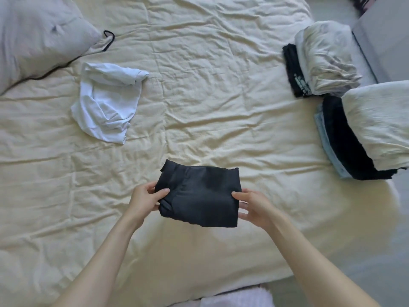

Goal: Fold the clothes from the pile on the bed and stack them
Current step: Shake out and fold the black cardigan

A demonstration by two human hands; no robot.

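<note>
A folded black garment (203,196) is held just above the cream bed cover (199,96) near the front edge. My left hand (145,199) pinches its left side, thumb on top. My right hand (252,206) grips its right side, thumb on top and fingers under. A crumpled white garment (106,100) lies unfolded at the left middle of the bed. Two stacks of folded clothes stand on the right: the far stack (321,60) has a cream piece on top of black ones, the near stack (371,131) has cream over black and light blue.
A grey pillow (37,34) fills the far left corner, with a thin black cord (108,38) beside it. A grey piece of furniture (385,34) stands off the bed at the far right. The bed's front edge runs just below my forearms.
</note>
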